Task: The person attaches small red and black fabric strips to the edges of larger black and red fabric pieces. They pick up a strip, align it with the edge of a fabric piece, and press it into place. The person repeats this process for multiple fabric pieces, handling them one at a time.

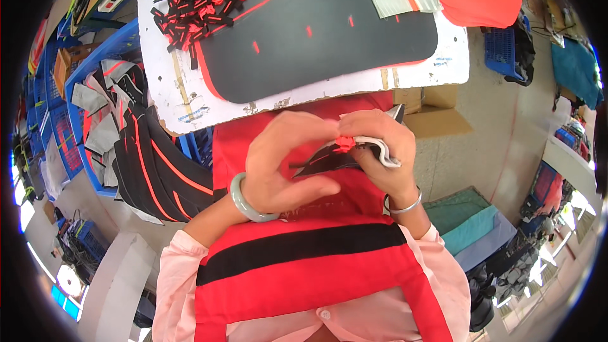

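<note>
Cloth (320, 161), dark and folded with a white edge (384, 149), is pinched in my right grip (389, 145), fingers over the top and thumb pressing from the near side. It pokes out toward my left grip (272, 163), which is spread in a wide curve, thumb well apart from the fingers. Those fingertips come close to a small red piece (344, 144) at the cloth, though I cannot tell whether they touch it.

I judge the cloth light, soft enough to fold, yet a little springy: its white edge bows beside my right thumb, so the fold may open if I loosen. It hardly looks fragile; a firm pinch should be safe. Whether it is slippery, I cannot tell. I would hold the folds together just beside the red piece, and take that piece with 2 fingertips, as it is probably too small for a fuller hold. Beyond my left grip, a pile of black and red tabs (201, 11) lies on the desk (453, 57).
</note>
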Motion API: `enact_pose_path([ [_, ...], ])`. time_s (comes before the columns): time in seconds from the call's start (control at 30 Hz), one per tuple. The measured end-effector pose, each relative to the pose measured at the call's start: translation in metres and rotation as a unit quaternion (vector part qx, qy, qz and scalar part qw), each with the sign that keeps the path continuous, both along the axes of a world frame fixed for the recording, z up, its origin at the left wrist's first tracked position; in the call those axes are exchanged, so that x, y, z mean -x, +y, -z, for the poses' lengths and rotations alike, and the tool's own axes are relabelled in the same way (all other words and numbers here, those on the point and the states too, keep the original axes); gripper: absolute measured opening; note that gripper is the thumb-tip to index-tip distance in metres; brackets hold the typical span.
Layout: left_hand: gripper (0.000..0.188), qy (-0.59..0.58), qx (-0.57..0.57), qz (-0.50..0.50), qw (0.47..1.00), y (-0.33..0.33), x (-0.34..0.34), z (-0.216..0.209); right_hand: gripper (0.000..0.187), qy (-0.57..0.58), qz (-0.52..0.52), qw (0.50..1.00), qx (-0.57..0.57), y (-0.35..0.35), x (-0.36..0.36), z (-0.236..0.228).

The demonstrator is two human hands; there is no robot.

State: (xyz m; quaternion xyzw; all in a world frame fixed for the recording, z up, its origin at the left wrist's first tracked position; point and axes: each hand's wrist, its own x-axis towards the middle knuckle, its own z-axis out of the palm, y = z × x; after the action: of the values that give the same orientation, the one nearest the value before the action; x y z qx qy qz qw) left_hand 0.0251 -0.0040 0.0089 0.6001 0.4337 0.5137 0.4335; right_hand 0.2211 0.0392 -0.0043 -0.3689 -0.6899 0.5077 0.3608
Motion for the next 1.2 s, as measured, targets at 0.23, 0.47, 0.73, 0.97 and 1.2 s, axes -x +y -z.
enact_pose_path([
  [0.23, 0.03, 0.085, -0.017, -0.05, 0.995, -0.006, -0.005, 0.008, 0.027, -0.017, 0.012, 0.998, -0.051, -0.002, 0.011, 0.001],
  [0.47, 0.029, 0.141, -0.063, -0.072, 0.985, -0.002, -0.009, 0.013, 0.023, -0.03, 0.015, 0.998, -0.043, 0.0, 0.012, 0.005],
  [0.73, 0.028, 0.18, -0.09, -0.077, 0.976, 0.0, -0.012, 0.013, 0.023, -0.066, 0.02, 0.993, -0.098, -0.001, 0.011, 0.01],
  [0.97, 0.024, 0.117, -0.081, -0.078, 0.987, -0.001, -0.013, 0.014, 0.02, -0.014, 0.014, 0.999, -0.034, -0.002, 0.008, 0.01],
  [1.2, 0.024, 0.133, -0.09, -0.089, 0.983, 0.0, -0.013, 0.017, 0.026, -0.05, 0.007, 0.996, -0.073, -0.003, 0.007, 0.014],
])
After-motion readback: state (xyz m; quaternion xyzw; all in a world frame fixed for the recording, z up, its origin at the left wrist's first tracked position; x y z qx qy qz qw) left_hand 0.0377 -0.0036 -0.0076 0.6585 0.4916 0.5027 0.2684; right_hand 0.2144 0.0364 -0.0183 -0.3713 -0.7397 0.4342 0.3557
